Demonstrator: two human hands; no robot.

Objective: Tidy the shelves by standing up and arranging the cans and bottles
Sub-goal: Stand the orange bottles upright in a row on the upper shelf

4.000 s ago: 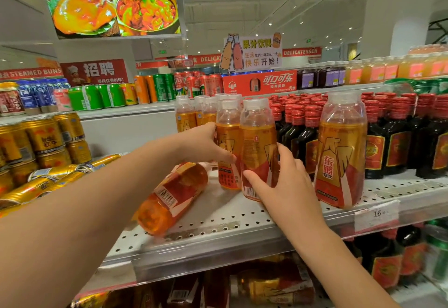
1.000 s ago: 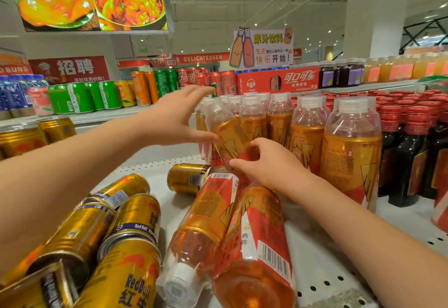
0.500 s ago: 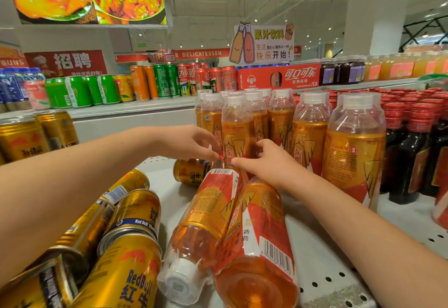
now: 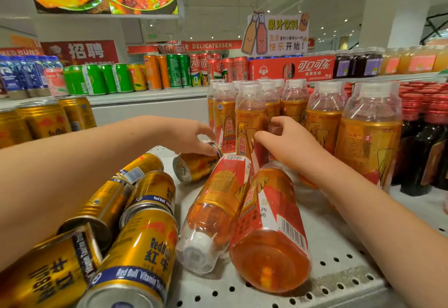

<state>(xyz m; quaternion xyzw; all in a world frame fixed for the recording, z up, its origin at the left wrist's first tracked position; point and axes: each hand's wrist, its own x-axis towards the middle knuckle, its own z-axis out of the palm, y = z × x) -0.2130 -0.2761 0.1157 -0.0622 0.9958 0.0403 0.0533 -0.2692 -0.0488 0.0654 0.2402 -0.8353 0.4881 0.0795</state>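
Two orange drink bottles [image 4: 218, 206] [image 4: 269, 230] lie on their sides on the white perforated shelf [image 4: 339, 273]. To their left, several gold Red Bull cans [image 4: 145, 242] lie toppled in a heap. One more gold can [image 4: 194, 169] lies apart behind them, and my left hand [image 4: 191, 135] comes down over its far end with fingers curled on it. My right hand [image 4: 286, 138] holds an upright orange bottle [image 4: 249, 123] at label height, thumb on the front. More orange bottles [image 4: 368, 142] stand in rows to its right and behind it.
Dark bottles with red caps [image 4: 426, 138] stand at the far right. Upright gold cans [image 4: 43, 118] fill the left side. A higher shelf behind holds green, orange and red cans [image 4: 174, 70] and a red carton [image 4: 291, 67].
The tilted bottle now stands upright with the row. My left hand has dropped from that bottle onto the lone fallen gold can. My right hand has slid a little up the bottle.
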